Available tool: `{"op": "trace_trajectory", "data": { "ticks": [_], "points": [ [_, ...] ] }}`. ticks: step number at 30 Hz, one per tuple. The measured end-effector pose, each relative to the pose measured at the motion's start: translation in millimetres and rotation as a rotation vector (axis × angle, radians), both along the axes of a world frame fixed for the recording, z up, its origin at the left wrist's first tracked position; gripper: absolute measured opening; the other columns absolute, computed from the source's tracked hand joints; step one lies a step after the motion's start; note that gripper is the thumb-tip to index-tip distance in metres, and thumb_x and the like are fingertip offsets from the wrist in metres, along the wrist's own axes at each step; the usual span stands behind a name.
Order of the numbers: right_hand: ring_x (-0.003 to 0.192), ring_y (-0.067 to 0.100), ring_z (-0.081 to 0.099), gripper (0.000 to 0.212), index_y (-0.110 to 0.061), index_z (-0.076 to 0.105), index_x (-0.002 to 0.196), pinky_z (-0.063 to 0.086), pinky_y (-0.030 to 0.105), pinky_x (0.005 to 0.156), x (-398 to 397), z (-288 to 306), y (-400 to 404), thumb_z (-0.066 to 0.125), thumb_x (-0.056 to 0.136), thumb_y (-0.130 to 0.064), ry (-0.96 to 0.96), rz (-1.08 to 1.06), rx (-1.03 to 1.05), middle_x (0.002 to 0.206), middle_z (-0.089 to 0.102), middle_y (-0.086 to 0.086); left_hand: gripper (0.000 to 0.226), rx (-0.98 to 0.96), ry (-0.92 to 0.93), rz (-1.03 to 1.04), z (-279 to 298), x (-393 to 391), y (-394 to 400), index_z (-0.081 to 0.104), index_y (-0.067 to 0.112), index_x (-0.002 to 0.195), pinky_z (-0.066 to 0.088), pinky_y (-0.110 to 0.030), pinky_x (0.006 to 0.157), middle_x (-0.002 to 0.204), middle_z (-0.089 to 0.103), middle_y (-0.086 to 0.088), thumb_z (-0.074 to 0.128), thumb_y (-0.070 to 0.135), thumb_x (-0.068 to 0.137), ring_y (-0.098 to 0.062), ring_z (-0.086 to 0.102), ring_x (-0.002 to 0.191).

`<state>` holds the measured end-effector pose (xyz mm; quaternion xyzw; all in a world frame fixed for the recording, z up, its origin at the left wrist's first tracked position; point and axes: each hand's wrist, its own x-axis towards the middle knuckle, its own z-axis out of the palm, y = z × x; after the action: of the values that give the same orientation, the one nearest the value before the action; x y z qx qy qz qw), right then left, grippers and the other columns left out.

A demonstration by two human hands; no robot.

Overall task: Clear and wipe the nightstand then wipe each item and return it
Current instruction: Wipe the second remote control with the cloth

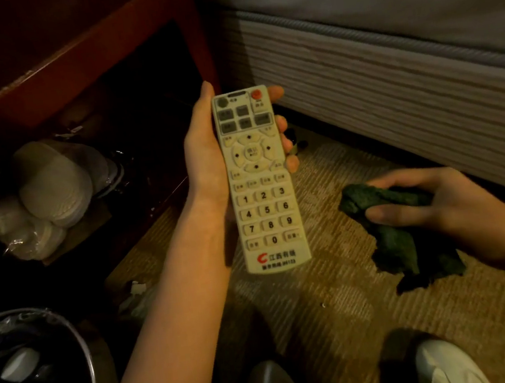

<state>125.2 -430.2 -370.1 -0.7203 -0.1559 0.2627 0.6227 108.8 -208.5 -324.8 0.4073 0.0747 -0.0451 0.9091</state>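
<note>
Remote as landmark. Nearest me, right of it: right hand, fingers pinching a soft green cloth over carpet. Left hand cradles the remote upright, fingers wrapped round its upper edges. I judge it light, rigid, slick; hold by the sides. Nightstand beyond-left.

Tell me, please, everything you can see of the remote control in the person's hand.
The remote control is a long, cream plastic bar with rounded corners, held face up above the carpet. It has a red button at its top right, grey buttons below, a round direction pad, number keys 1 to 0, and a red logo with printed characters near the bottom. The left hand grips its upper half, thumb along one edge, fingers round the other. Nothing else touches it.
</note>
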Motion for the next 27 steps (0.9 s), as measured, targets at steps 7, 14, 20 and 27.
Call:
{"op": "trace_trajectory", "data": {
  "ticks": [7,14,20,27],
  "points": [
    [0.062,0.021,0.070,0.025,-0.018,0.074,0.078,0.057,0.033,0.057,-5,-6,4,0.083,0.062,-0.035,0.059,0.011,-0.090,0.072,0.072,0.010,0.069,0.035,-0.016,-0.053,0,-3,-9,0.062,0.006,0.088,0.045,-0.022,0.043,0.063,0.054,-0.007,0.017,0.058,0.094,-0.016,0.052,0.049],
    [0.042,0.021,0.061,0.038,-0.011,0.067,0.065,0.048,0.027,0.038,-26,38,20,0.066,0.060,-0.049,-0.182,-0.302,-0.039,0.056,0.067,0.009,0.067,0.083,-0.033,-0.069,1,-2,-14,0.059,0.006,0.090,0.045,-0.022,0.045,0.063,0.054,-0.006,0.016,0.057,0.094,-0.015,0.052,0.050],
    [0.070,0.036,0.069,0.062,-0.015,0.073,0.078,0.058,0.048,0.061,-27,46,13,0.080,0.040,-0.064,0.059,-0.022,0.022,0.081,0.072,0.014,0.064,0.153,-0.012,0.003,-1,-1,-16,0.059,0.006,0.088,0.045,-0.024,0.045,0.064,0.054,-0.006,0.017,0.054,0.095,-0.015,0.052,0.048],
    [0.060,-0.004,0.064,0.011,-0.032,0.066,0.074,0.043,0.005,0.048,-44,65,19,0.072,0.066,-0.037,-0.503,-0.128,-0.134,0.074,0.069,-0.016,0.063,0.308,0.022,0.188,-2,-3,-27,0.062,0.004,0.086,0.044,-0.023,0.047,0.065,0.054,-0.009,0.020,0.049,0.098,-0.015,0.051,0.048]
  ]
}}
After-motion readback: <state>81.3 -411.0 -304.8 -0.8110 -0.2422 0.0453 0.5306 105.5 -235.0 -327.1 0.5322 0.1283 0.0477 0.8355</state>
